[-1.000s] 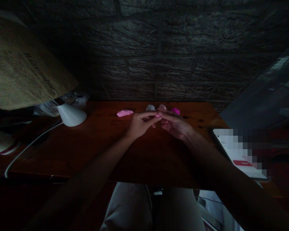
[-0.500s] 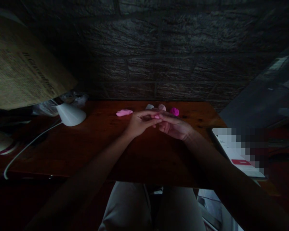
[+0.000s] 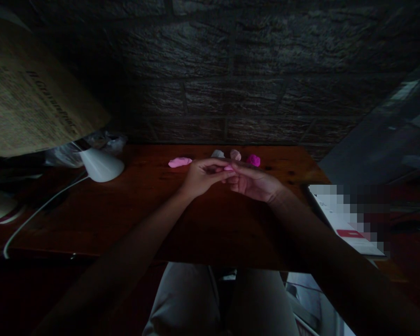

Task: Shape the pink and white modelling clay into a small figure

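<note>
A small pink lump of what looks like modelling clay is pinched between my two hands above the wooden table. My left hand grips it from the left with thumb and fingers. From the other side my right hand closes on the same lump, its lower fingers curled. Behind the hands lie a white lump, a pale pink lump and a magenta lump. Further left rests a longer pink piece.
A white cone-shaped lamp base with a cable stands left, under a printed paper shade. Crumpled clear plastic sits behind it. A dark brick wall closes the back. On the right edge lies a white-and-red printed item, partly pixelated.
Both hands stay together on the pink lump, with slight shifts of the fingers; the right fingers look more curled. The whole view has moved very slightly.
</note>
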